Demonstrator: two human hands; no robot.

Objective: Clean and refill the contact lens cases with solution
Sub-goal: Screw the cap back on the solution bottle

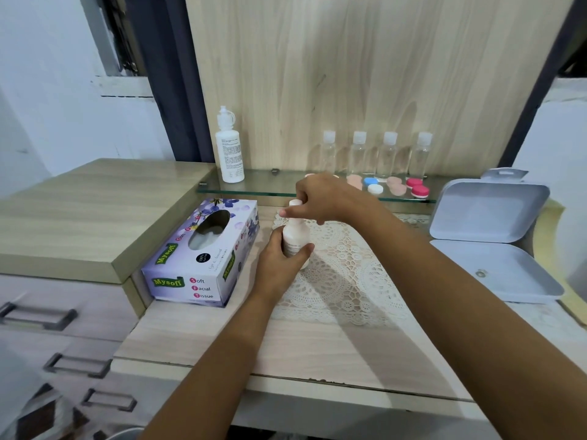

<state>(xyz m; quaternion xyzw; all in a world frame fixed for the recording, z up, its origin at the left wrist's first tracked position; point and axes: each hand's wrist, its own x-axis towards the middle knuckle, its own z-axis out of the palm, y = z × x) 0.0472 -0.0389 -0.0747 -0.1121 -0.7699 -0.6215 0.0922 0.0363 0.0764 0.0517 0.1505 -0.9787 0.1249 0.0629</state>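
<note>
With its body gripped by the curled fingers of the left hand (278, 265), the white solution bottle (296, 238) is stood on the lace mat (346, 281) of the surface (286, 350), long axis upright, cap upward and pinched by the right hand (324, 198), before shelved lens cases (371, 185).

A pale wood-grain desk (286, 350) is seen, backed by a tall light wooden panel (365, 74) along its far edge. A glass shelf (270, 185) is fixed low on that panel. Beyond the desk's left edge, a higher olive-toned cabinet top (79, 217) is set, with pale drawers (63, 293) and dark bar handles (38, 315) below it. A dark curtain (168, 74) is hung beside a white window frame (124, 81). White walls (47, 106) are shown on both sides. Soft shadows are cast across the desk's near edge.
</note>
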